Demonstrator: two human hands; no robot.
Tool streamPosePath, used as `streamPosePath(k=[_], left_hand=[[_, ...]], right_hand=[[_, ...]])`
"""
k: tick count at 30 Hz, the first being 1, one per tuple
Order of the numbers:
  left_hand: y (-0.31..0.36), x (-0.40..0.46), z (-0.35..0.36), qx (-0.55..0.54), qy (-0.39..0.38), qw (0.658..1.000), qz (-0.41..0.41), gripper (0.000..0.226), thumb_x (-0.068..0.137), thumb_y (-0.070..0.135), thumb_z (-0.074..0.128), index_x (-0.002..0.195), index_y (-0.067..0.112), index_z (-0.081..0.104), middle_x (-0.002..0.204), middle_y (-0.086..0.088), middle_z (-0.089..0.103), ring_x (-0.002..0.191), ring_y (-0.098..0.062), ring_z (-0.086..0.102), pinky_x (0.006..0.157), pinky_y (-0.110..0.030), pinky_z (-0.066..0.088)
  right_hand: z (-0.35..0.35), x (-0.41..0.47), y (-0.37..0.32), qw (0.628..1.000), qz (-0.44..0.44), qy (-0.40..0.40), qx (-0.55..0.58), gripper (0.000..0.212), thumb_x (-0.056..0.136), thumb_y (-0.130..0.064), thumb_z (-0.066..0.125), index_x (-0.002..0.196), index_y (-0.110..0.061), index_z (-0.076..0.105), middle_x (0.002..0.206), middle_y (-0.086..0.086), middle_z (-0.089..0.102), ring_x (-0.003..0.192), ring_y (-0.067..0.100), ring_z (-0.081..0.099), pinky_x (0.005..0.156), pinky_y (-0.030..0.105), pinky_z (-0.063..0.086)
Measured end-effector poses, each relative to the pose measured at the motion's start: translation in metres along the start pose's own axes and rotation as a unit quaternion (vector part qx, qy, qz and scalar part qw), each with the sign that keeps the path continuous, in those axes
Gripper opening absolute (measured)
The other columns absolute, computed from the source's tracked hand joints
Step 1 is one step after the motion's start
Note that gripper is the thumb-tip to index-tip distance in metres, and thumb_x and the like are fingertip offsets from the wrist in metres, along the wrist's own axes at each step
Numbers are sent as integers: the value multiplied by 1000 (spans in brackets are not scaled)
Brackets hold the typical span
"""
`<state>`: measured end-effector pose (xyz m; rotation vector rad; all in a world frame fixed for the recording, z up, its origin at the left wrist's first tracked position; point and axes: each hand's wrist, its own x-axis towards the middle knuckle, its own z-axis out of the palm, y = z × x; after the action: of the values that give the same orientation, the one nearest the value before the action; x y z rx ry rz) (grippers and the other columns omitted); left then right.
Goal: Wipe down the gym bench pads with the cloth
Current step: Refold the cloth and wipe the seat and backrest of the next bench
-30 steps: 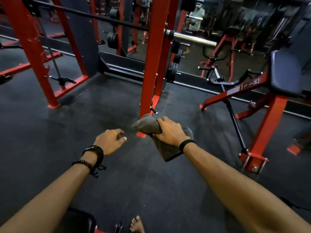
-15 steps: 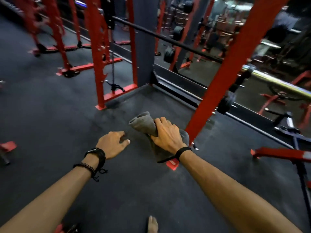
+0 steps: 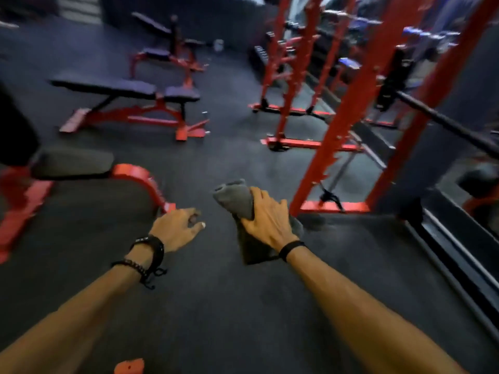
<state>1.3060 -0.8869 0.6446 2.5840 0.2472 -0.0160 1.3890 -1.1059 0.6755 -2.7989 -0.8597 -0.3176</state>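
Fingers of the right hand (image 3: 266, 220) curl over a bunched grey cloth (image 3: 243, 209), gripping it out in front above the dark floor (image 3: 216, 306), while the left hand (image 3: 175, 229) hangs loosely curled and holds nothing. From the head view, a flat bench (image 3: 127, 89) with black pads stands well apart to the upper left, a nearer pad (image 3: 73, 161) lies at the left edge, and a red rack (image 3: 348, 109) rises to the right.

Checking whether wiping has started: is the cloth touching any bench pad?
Apart. The head view shows the right hand gripping the cloth over bare floor, with open floor between it and the nearest bench pad.
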Motion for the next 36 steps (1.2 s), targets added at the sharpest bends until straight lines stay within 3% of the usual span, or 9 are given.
streamPosePath(k=[7,13,17,21,25,27,30,33,36], left_hand=[[-113,66,-48,-76,52,980,-177,42,90,43,64,128,28,56,115,7,62,109,-17,60,93,-35,50],[-175,164,-81,-345,121,917,-161,43,76,22,84,110,30,59,108,0,65,99,-11,64,91,-26,51],[-212,240,-125,-400,148,890,-163,35,77,14,83,107,12,66,103,0,73,98,-12,68,87,-31,56],[-249,300,-166,-316,231,890,-234,26,78,13,80,100,9,68,95,-2,70,89,-14,65,68,-23,49],[-298,346,-213,-150,278,913,-258,17,77,17,71,94,13,67,90,-5,70,86,-23,65,72,-37,53],[-319,368,-241,-44,262,921,-285,22,80,24,67,102,20,65,102,-3,68,97,-26,63,80,-40,53],[-341,397,-281,90,215,920,-316,27,86,21,62,112,23,63,117,0,61,107,-27,59,84,-37,48],[-358,413,-323,127,171,914,-346,27,87,19,60,112,24,63,117,3,61,106,-26,59,83,-38,47],[-382,410,-363,112,215,899,-365,18,85,22,63,102,27,65,107,5,65,100,-23,61,78,-38,48]], right_hand=[[85,175,-76,975,-170,-8,142,68,80,-54,53,137,-20,40,125,-1,62,87,21,62,77,39,32],[141,309,-136,955,-239,-32,173,66,81,-53,57,134,-18,39,119,-1,67,92,24,66,76,38,29],[146,413,-184,938,-238,-14,251,64,83,-53,64,130,-21,37,115,-2,68,94,23,65,77,37,32],[161,496,-214,925,-187,-66,323,69,81,-55,71,128,-23,32,122,3,64,104,28,63,86,44,47],[198,577,-232,908,-184,-131,353,106,69,-72,71,146,-30,13,151,3,40,131,29,47,106,54,37],[214,626,-246,900,-268,-118,323,122,63,-75,72,154,-29,3,161,3,19,144,26,26,114,57,24],[229,689,-275,871,-441,-125,177,124,65,-71,73,156,-29,1,165,3,-2,150,27,3,116,58,9],[236,729,-316,814,-545,-172,105,108,73,-58,76,156,-28,13,162,3,14,150,25,8,116,58,3],[244,769,-361,783,-575,-183,148,68,81,-42,73,139,-23,42,135,2,55,128,24,47,105,47,28]])
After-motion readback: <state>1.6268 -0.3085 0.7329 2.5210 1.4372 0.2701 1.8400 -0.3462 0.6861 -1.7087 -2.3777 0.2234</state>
